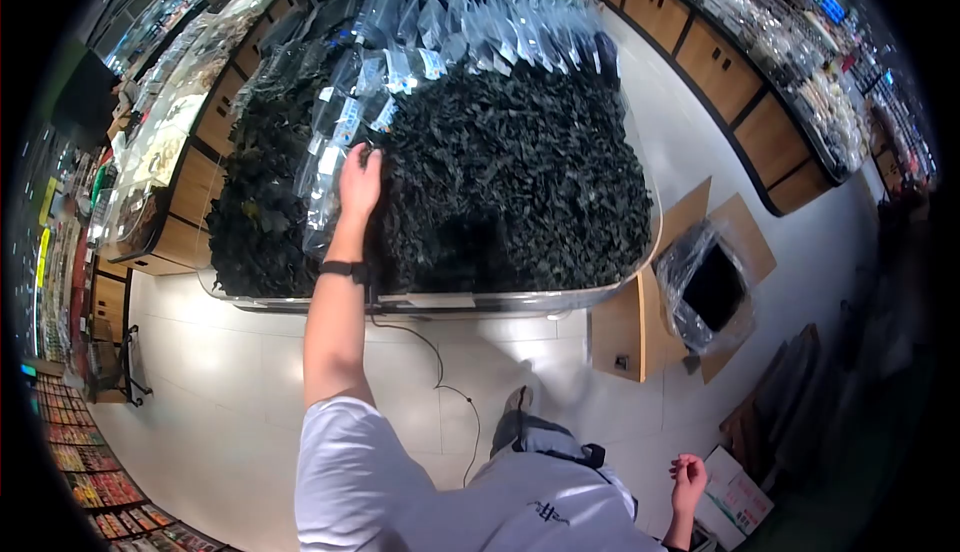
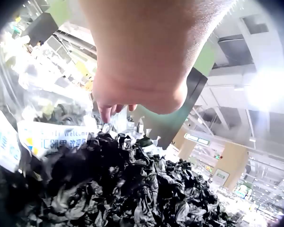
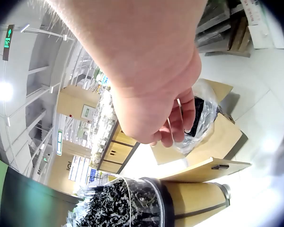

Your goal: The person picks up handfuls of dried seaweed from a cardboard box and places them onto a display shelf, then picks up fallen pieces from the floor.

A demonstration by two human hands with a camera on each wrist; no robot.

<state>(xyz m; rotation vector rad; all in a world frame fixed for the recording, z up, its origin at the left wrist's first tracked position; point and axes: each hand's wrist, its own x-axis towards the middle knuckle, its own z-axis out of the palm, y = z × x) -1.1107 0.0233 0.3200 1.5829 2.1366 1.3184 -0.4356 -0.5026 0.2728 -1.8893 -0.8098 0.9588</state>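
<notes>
A broad bin point(image 1: 415, 300) holds a heap of dark dried seaweed point(image 1: 510, 152). My left hand point(image 1: 360, 187) reaches over the heap at the edge of a row of clear plastic bags with white-and-blue labels point(image 1: 345, 122). Its fingertips are right by those bags, thumb and forefinger apart, with nothing seen between them. In the left wrist view a printed label point(image 2: 57, 137) lies beside the seaweed point(image 2: 132, 184), below the fingers. Away from the bin, my right hand point(image 1: 688, 482) hangs low at my side, fingers loosely curled and holding nothing.
An opened cardboard box point(image 1: 690, 217) with a plastic liner stands on the floor right of the bin, near an open cabinet door point(image 1: 617, 332). A black cable point(image 1: 438, 362) runs across the floor. Wooden display counters point(image 1: 760, 142) flank both sides.
</notes>
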